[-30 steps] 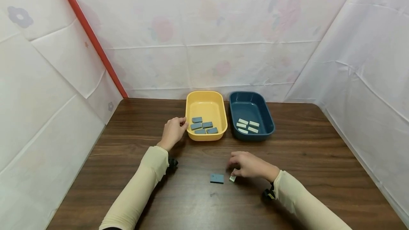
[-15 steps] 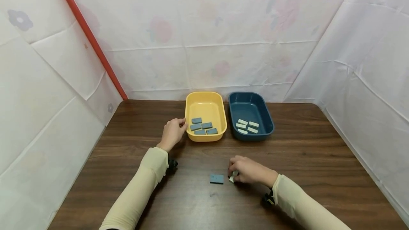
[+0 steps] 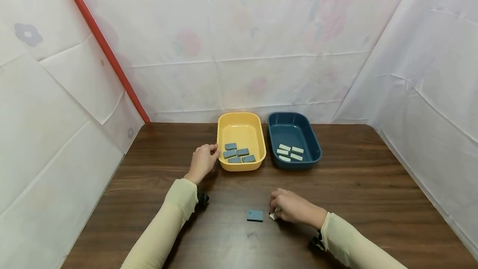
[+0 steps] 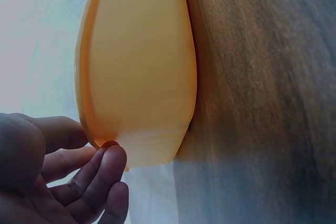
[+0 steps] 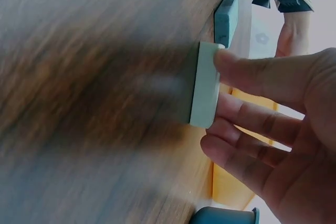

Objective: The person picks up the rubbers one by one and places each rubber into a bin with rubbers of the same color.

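Observation:
My left hand (image 3: 203,162) pinches the left rim of a yellow tray (image 3: 242,168); in the left wrist view, the thumb and fingers meet at the tray rim (image 4: 80,77). On the table, my right hand (image 3: 293,207) has its thumb and fingers on a small pale green rectangular block (image 5: 206,85), pinching it at the edges. A blue-grey block (image 3: 255,215) lies flat just left of that hand, apart from it. Several blue-grey blocks (image 3: 230,153) lie in the yellow tray, toward its near end.
Beside the yellow tray stands a dark blue tray (image 3: 289,121) with several pale green blocks (image 3: 296,157) at its near end. Both trays stand near the back edge of the brown wooden table (image 3: 168,148). White patterned sheets (image 3: 239,32) surround it.
My right hand's fingers have come down around the pale green block and now grip it. The left hand keeps its hold on the yellow tray's rim. The head view has shifted slightly.

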### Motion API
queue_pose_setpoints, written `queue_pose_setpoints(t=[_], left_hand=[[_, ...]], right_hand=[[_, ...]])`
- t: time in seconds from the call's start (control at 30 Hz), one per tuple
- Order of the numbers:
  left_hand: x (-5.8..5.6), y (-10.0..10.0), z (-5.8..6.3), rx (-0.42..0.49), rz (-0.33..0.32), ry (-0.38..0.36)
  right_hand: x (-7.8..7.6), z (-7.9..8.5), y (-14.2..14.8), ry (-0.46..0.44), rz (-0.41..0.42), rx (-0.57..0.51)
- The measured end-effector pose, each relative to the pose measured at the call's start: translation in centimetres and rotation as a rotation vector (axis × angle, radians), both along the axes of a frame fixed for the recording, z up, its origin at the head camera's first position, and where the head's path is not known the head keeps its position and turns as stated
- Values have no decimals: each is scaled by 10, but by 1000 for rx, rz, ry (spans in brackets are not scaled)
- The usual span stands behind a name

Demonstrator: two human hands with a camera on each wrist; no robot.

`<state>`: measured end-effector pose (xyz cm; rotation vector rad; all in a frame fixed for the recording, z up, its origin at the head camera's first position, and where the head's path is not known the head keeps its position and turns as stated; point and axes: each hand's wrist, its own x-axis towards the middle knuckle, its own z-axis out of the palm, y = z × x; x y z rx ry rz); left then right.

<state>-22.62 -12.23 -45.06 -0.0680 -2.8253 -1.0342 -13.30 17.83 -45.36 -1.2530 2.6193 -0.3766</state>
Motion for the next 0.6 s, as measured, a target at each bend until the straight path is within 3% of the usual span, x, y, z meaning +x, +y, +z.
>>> queue_pose_setpoints(t=[0.6], left_hand=[[3,3,0,-10,20,13]], right_hand=[[1,2,-4,3,-19,36]])
